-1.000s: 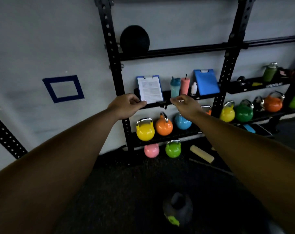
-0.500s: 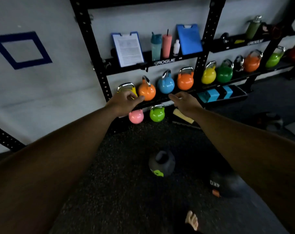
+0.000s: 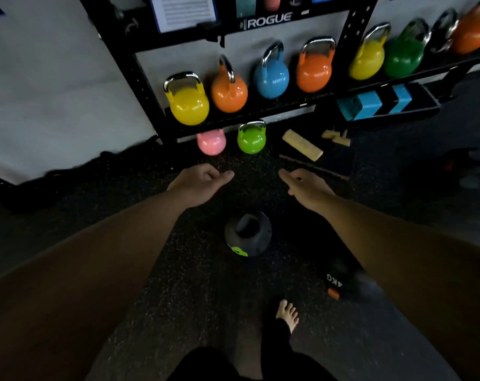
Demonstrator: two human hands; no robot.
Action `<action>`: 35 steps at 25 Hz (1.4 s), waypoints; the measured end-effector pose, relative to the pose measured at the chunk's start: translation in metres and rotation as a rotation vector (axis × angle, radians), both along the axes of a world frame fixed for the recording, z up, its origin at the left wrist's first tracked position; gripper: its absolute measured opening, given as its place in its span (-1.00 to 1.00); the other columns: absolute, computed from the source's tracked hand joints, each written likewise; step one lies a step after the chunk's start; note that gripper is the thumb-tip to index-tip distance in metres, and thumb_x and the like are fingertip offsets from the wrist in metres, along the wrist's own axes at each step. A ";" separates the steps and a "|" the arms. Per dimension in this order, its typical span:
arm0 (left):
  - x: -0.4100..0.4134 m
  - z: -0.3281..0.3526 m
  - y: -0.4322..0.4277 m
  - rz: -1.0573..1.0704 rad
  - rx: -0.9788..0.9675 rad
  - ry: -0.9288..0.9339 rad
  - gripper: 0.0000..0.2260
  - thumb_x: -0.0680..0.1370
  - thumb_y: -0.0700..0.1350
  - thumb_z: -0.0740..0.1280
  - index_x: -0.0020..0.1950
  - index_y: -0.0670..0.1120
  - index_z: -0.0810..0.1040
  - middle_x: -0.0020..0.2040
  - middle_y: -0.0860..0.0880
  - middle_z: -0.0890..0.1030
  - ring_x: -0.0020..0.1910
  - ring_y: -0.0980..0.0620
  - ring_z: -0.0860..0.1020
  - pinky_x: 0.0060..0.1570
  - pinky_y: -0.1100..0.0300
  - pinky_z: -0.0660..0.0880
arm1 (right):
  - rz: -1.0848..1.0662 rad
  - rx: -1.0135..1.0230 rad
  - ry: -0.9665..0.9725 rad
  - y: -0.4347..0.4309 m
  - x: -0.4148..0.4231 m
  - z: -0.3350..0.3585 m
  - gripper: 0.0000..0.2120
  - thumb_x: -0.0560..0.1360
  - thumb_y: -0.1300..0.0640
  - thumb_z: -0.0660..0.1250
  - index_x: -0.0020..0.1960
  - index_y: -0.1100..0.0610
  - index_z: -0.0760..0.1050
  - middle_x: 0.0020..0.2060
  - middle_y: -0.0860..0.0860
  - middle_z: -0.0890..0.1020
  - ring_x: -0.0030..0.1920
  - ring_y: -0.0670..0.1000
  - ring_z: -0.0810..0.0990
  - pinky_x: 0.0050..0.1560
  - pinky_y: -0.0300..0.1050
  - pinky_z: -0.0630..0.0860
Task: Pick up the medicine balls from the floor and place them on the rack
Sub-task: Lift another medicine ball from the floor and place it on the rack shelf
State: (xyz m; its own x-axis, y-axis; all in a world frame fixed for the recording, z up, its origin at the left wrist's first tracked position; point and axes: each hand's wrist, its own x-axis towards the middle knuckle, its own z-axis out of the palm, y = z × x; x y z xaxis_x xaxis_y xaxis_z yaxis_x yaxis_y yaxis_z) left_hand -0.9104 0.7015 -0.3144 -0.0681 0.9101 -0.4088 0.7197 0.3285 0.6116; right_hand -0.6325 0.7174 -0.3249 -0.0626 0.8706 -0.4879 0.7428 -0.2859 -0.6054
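A dark grey medicine ball with a green mark (image 3: 247,234) lies on the black rubber floor in front of me. A second black medicine ball marked 4KG (image 3: 340,279) lies to its right, partly hidden by my right forearm. My left hand (image 3: 199,184) and my right hand (image 3: 306,187) are stretched out above the floor, just beyond the grey ball, palms facing each other, fingers loosely apart and holding nothing. The black rack (image 3: 139,75) stands against the wall ahead.
Several coloured kettlebells sit on the rack's lowest shelf (image 3: 288,101). A pink kettlebell (image 3: 211,143) and a green kettlebell (image 3: 251,137) stand on the floor below it. A wooden block (image 3: 302,144) lies to the right. My bare foot (image 3: 286,314) is near the bottom.
My view has tilted down from the rack's shelves to the floor. Both hands have dropped from shelf height toward the grey ball. The 4KG ball and my foot have come into view.
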 end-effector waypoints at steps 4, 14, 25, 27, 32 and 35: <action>0.002 -0.068 0.029 0.016 -0.069 0.012 -0.32 0.33 0.62 0.21 0.04 0.11 0.69 -0.04 0.11 0.73 -0.02 0.08 0.68 0.08 0.08 0.62 | 0.007 -0.147 -0.036 0.026 -0.004 -0.082 -0.40 0.55 -0.47 0.02 0.19 -0.03 0.50 0.00 -0.01 0.62 -0.06 0.03 0.60 -0.07 0.02 0.51; -0.012 -0.388 0.102 0.034 -0.305 0.001 -0.39 0.49 0.52 0.25 0.24 0.08 0.66 -0.06 0.19 0.63 0.05 0.08 0.64 0.05 0.10 0.55 | -0.101 -0.370 -0.042 0.084 -0.035 -0.392 -0.36 0.53 -0.43 0.13 0.31 0.03 0.53 0.11 0.01 0.64 0.06 0.04 0.59 -0.04 -0.02 0.48; 0.021 -0.593 0.099 0.057 -0.385 -0.028 -0.46 0.50 0.50 0.23 0.20 0.15 0.64 0.04 0.17 0.64 0.04 0.11 0.60 -0.05 0.12 0.50 | -0.712 -0.365 0.039 0.071 -0.078 -0.595 -0.23 0.43 -0.20 0.51 0.45 0.15 0.30 0.35 0.14 0.48 0.01 0.06 0.49 -0.34 -0.17 0.38; 0.020 -0.591 0.102 0.057 -0.392 -0.015 -0.49 0.51 0.48 0.24 0.19 0.15 0.64 0.00 0.19 0.62 0.01 0.13 0.59 -0.06 0.10 0.51 | -0.811 -0.362 0.056 0.074 -0.082 -0.598 -0.27 0.42 -0.10 0.55 0.39 0.18 0.29 0.31 0.18 0.49 0.00 0.07 0.50 -0.34 -0.17 0.38; 0.017 -0.581 0.101 0.041 -0.391 -0.024 -0.50 0.51 0.46 0.28 0.20 0.14 0.65 0.04 0.20 0.65 0.00 0.20 0.60 0.01 0.11 0.58 | -1.043 -0.485 0.165 0.074 -0.092 -0.598 -0.29 0.42 0.01 0.57 0.38 0.21 0.26 0.20 0.19 0.53 -0.10 0.07 0.55 -0.23 -0.10 0.54; 0.017 -0.579 0.105 0.049 -0.365 -0.022 -0.50 0.51 0.46 0.29 0.20 0.14 0.65 0.07 0.19 0.66 0.03 0.16 0.63 0.10 0.04 0.63 | -1.120 -0.609 0.272 0.075 -0.096 -0.604 -0.52 0.41 -0.06 0.57 0.09 0.24 0.48 -0.01 0.09 0.56 -0.01 0.12 0.52 0.09 0.04 0.55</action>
